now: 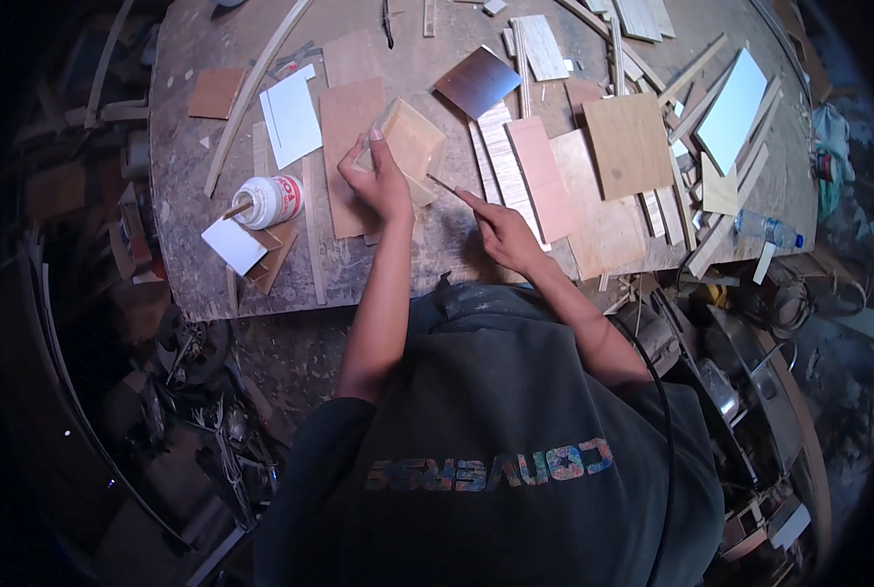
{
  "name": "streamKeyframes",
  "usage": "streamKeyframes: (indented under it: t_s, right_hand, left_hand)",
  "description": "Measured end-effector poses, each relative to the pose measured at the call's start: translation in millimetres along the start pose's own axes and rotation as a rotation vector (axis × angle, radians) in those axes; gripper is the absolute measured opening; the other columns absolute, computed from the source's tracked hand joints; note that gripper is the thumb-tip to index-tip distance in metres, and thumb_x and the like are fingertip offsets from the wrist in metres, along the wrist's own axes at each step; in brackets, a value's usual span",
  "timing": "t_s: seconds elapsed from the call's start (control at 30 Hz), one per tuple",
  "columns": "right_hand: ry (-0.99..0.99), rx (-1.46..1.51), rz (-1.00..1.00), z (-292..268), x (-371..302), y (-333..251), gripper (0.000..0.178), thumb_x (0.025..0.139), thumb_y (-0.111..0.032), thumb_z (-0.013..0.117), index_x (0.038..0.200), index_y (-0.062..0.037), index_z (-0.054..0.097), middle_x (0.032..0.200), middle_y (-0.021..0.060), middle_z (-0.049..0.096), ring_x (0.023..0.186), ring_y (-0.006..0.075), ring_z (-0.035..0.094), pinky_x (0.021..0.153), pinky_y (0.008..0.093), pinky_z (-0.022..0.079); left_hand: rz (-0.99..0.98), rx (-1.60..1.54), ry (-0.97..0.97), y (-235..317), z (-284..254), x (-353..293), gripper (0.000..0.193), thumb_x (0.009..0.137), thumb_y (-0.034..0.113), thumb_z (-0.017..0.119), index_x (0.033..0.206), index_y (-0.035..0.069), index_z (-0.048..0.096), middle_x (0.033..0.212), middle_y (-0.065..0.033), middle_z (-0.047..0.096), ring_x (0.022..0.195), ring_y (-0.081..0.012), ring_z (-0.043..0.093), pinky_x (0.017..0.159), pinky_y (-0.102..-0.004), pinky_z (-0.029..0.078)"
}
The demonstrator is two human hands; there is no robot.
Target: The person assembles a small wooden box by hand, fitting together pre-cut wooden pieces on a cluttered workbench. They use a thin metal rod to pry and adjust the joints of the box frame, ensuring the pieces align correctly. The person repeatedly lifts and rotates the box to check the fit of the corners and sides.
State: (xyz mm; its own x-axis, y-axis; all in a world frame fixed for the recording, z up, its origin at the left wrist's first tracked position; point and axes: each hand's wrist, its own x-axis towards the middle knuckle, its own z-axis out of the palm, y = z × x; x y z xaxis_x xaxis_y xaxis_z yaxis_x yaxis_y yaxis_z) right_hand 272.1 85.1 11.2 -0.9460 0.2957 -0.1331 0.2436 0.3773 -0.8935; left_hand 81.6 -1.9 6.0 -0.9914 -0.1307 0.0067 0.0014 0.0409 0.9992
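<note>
My left hand (pixel 386 186) grips a small, shallow wooden box (pixel 417 137) by its left side, tilted above the workbench. The thumb lies along the box's edge. My right hand (pixel 506 235) pinches a thin stick (pixel 441 183) with the index finger stretched along it. The stick's tip is at the lower right edge of the box; whether it touches cannot be made out. Left of my left forearm, a white plastic tub (pixel 282 201) with red print lies tilted, a wooden stick (pixel 238 208) in its mouth. A small white panel (pixel 232 246) rests just below it.
The worn bench (pixel 187 293) carries a brown board (pixel 342 201), a white panel (pixel 291 122), a pink strip (pixel 541 181) and a square plywood piece (pixel 629 147). Long wooden strips (pixel 261 73) lie about. A clear plastic bottle (pixel 768 228) sits at the right edge.
</note>
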Motion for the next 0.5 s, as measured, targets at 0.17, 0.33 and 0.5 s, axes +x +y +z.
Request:
streamKeyframes:
  t_s: [0.17,0.33,0.5]
  right_hand:
    - [-0.009,-0.019,-0.024,10,9,5,0.074,0.084,0.006,0.041,0.153,-0.0203,0.046,0.067,0.0125,0.047,0.062,0.0225,0.051,0.067,0.0351,0.048]
    - [-0.111,0.052,0.076,3,11,-10,0.075,0.082,0.004,0.045,0.153,-0.0193,0.046,0.071,0.0159,0.052,0.066,0.0291,0.055,0.070,0.0406,0.049]
    - [0.011,-0.074,-0.038,18,9,6,0.077,0.080,0.006,0.046,0.153,-0.0200,0.045,0.070,0.0150,0.053,0.066,0.0293,0.056,0.070,0.0408,0.049]
  left_hand:
    - [0.106,0.062,-0.046,-14,-11,1,0.043,0.096,0.028,0.072,0.113,-0.005,0.051,0.121,-0.0221,0.061,0.115,-0.0255,0.060,0.101,-0.0362,0.049]
    - [0.111,0.067,-0.049,-16,-13,3,0.041,0.097,0.027,0.071,0.114,-0.005,0.050,0.122,-0.0216,0.060,0.115,-0.0260,0.060,0.102,-0.0364,0.049]
    - [0.052,0.046,-0.023,-4,-10,-4,0.040,0.097,0.026,0.071,0.114,-0.004,0.050,0.122,-0.0211,0.060,0.116,-0.0271,0.059,0.102,-0.0369,0.050]
